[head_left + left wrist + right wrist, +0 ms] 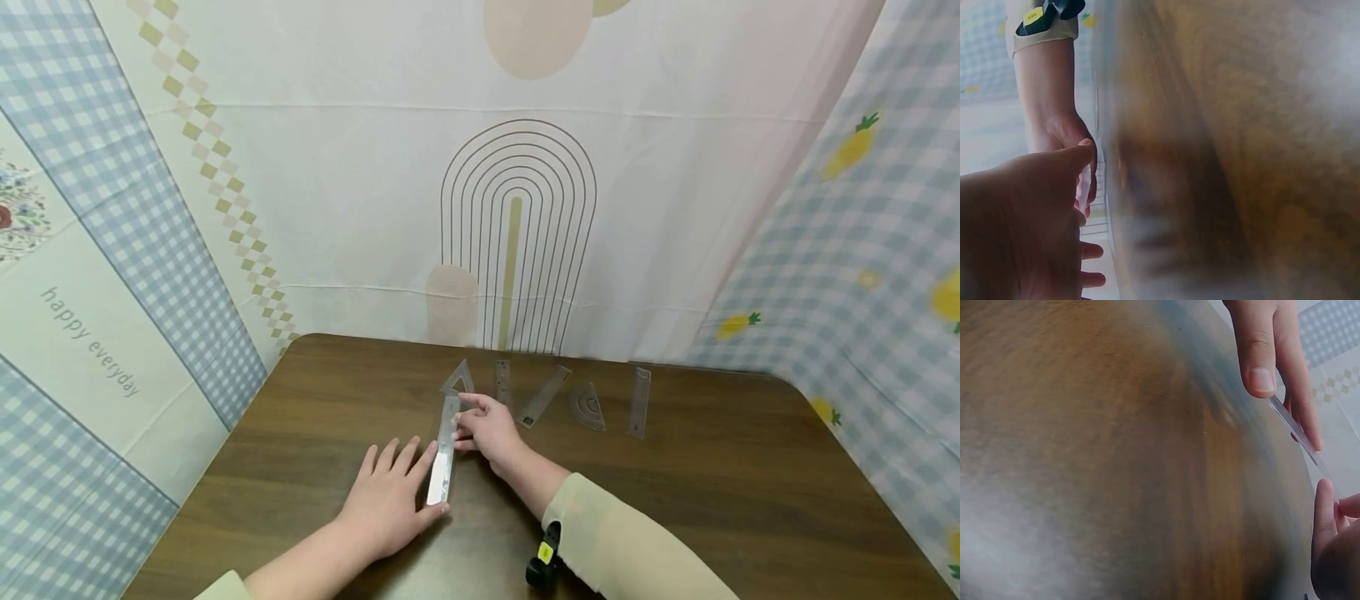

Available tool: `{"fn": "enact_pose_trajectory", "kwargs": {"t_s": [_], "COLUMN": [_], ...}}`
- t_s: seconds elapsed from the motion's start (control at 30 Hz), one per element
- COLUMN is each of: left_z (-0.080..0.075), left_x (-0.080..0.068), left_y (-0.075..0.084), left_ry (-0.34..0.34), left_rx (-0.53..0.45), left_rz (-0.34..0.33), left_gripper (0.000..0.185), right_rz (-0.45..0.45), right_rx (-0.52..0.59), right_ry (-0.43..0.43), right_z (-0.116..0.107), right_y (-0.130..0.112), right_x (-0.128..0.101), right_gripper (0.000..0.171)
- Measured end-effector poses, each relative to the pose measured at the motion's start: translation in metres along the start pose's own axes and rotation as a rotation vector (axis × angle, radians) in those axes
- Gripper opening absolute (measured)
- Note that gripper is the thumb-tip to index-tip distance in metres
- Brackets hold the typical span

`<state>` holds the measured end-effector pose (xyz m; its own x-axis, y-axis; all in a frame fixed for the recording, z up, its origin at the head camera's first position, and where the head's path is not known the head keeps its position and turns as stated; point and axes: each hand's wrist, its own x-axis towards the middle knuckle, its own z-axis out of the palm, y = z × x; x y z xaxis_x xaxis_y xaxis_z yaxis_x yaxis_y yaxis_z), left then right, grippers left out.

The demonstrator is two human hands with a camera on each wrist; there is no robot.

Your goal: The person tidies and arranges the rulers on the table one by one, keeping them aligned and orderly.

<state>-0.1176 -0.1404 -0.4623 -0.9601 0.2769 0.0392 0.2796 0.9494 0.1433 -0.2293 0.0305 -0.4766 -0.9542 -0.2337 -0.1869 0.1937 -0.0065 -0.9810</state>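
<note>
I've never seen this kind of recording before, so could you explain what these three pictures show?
There's no robot, just a person's left hand and right hand. The widest picture comes from a camera worn on the head; the others come from wrist cameras, one per arm. Both hands touch a clear ruler; whether the right one grips it is hard to tell. Farther back on the table lie a triangle, a protractor and three more rulers.

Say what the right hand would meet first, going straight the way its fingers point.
The right hand would likely meet the clear ruler between the hands first; whether its fingertips touch it now is unclear.
</note>
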Motion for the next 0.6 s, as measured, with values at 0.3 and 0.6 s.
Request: {"fn": "enact_pose_trajectory", "kwargs": {"t_s": [0.3, 0.6], "left_z": [0.004, 0.003], "left_x": [-0.009, -0.012], "left_y": [-0.003, -0.004], "left_ry": [-0.052, -0.1], "left_rx": [-0.016, -0.032], "left_rz": [-0.014, -0.017], "left_gripper": [0.087, 0.086], "right_rz": [0.032, 0.049], "right_rx": [-0.005, -0.033], "right_ry": [-0.019, -0.029], "right_z": [0.007, 0.011], "right_y": [0.007, 0.009], "right_x": [-0.004, -0.006], "right_gripper": [0.045, 0.044]}}
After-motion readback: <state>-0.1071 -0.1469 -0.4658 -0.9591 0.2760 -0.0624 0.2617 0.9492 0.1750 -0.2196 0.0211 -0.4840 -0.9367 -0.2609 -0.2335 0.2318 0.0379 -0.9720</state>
